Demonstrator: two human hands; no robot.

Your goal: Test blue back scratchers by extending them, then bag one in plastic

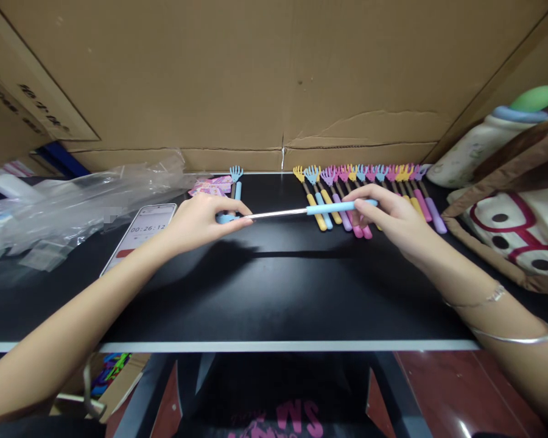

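Observation:
Held level above the black table is a light-blue telescopic back scratcher (278, 213), its metal rod drawn out. My left hand (205, 222) pinches it at the blue claw end, which the fingers partly cover. The fingers of my right hand (381, 210) close on the far end of its blue handle. Behind my right hand lies a row of back scratchers (322, 213) in yellow, blue, purple and pink, claws toward the cardboard. Another blue back scratcher (238, 190) lies behind my left hand, beside some pink printed cards (212, 185).
A phone (144, 228) showing a timer lies left of my left hand. Clear plastic bags (95, 194) spread over the table's left side. Cardboard (256, 73) walls off the back. On the right stand a white bottle (479, 146) and a brown-and-white plush-like bag (516, 219).

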